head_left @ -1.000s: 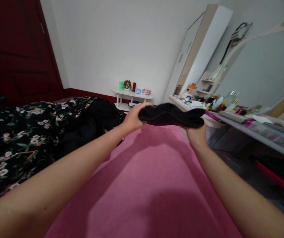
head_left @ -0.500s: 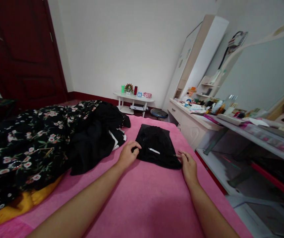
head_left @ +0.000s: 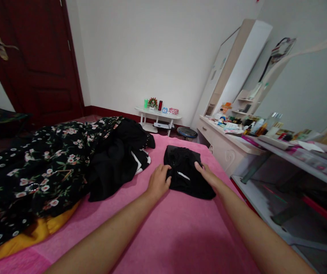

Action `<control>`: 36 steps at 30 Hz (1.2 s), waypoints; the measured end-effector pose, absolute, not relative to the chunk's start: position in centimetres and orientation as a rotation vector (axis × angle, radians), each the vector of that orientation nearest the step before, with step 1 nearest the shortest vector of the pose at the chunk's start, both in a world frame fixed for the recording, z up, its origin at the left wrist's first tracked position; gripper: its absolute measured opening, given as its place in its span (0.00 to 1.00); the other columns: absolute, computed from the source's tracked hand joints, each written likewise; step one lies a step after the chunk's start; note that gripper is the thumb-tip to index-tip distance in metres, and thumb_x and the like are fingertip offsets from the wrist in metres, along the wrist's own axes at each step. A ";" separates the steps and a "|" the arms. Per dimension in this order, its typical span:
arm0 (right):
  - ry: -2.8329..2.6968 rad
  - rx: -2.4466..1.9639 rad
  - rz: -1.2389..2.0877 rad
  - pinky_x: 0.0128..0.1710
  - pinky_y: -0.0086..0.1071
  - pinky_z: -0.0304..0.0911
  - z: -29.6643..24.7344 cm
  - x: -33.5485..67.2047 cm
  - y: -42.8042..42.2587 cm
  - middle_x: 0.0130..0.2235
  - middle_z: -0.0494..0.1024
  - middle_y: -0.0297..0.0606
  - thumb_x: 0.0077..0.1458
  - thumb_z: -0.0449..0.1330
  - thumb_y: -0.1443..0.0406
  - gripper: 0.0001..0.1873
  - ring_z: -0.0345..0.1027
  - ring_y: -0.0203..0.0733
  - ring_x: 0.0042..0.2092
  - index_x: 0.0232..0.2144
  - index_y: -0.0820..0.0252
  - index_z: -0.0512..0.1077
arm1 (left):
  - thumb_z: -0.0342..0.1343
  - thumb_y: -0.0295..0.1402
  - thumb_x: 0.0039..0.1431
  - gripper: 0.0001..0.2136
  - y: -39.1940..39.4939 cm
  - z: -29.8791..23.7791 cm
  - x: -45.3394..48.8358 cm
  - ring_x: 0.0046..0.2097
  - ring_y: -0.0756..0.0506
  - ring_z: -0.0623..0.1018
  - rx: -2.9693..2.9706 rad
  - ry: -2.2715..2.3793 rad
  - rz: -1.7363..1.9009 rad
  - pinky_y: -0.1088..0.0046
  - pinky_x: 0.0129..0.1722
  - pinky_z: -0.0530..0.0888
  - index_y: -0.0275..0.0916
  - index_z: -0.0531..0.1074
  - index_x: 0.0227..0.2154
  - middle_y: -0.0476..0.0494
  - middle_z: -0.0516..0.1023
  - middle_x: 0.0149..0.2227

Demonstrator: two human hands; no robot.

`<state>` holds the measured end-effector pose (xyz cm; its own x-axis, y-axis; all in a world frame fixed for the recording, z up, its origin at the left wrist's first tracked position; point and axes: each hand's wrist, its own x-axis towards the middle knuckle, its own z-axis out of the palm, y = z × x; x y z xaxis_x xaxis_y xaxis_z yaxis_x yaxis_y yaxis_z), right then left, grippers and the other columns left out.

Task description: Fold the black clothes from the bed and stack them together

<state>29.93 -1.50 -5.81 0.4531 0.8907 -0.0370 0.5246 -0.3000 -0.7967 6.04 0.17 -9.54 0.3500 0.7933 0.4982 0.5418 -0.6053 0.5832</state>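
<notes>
A folded black garment (head_left: 185,181) with a small white label lies on the pink bed cover (head_left: 163,236). Its far side shows a thinner, sheer-looking layer. At its left edge is my left hand (head_left: 159,182), fingers curled and closed on the fabric. My right hand (head_left: 207,175) grips the right edge, thumb over the cloth; its other fingers are partly hidden. Left of my hands lies a heap of clothes: a black floral garment (head_left: 63,152), a plain black garment (head_left: 112,160) with white trim beside it, and yellow cloth (head_left: 49,224) underneath.
A dressing table (head_left: 226,142) crowded with bottles stands along the right, below a large mirror (head_left: 314,83). Beyond the bed are a small white table (head_left: 159,112) with ornaments and a round stool (head_left: 186,132). A dark red door (head_left: 43,64) is at the left.
My right hand has moved from the garment's near right corner farther up its right side, onto the cloth. My left hand stays at the left edge. The view has shifted slightly left.
</notes>
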 end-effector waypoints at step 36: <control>-1.561 -2.436 -0.432 0.42 0.41 0.60 -6.5 18.4 -1.0 0.46 0.68 0.53 0.49 0.58 0.52 0.39 0.62 0.58 0.49 0.61 0.58 0.54 | 0.45 0.22 0.52 0.13 2.0 -10.5 5.1 0.32 0.49 0.79 1.749 0.973 1.246 0.76 0.37 0.73 0.38 0.76 0.31 0.49 0.80 0.28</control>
<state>18.41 -0.96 -6.52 0.3941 0.8466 0.3578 0.9101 -0.4138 -0.0232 5.13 1.95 -10.45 0.2321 0.8962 0.3781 0.1499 -0.4171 0.8964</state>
